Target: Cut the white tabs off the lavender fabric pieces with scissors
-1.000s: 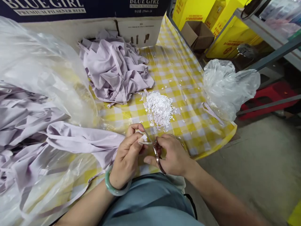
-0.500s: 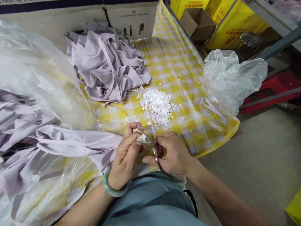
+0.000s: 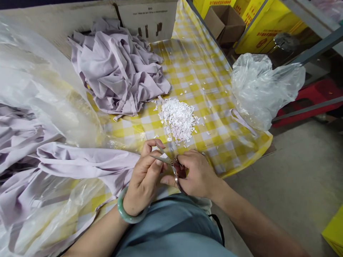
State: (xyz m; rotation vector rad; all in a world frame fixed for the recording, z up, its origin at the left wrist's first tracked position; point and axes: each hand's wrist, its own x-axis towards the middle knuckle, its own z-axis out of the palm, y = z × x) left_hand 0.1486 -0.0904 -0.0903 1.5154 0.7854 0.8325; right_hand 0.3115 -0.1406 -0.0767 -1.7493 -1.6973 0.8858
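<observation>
We are pinching one lilac garment (image 3: 88, 162) at the near edge between left hand (image 3: 143, 178) fingers, right hand (image 3: 197, 175) clamped on one open pair of scissors (image 3: 167, 164); one tag pile (image 3: 178, 119) beyond.

Your table (image 3: 214, 121) wears a yellow-and-white checked cover. On it: a crumpled lilac fabric heap (image 3: 118, 75) at the far side; just beside it, a mound of small white cut pieces (image 3: 178, 119), with strays scattered around; a clear plastic bag (image 3: 257, 89) at the right edge; a large clear bag of lilac fabric (image 3: 40, 142) on your left, apparently resting on the cover; a cardboard box (image 3: 150, 19) at the back.
</observation>
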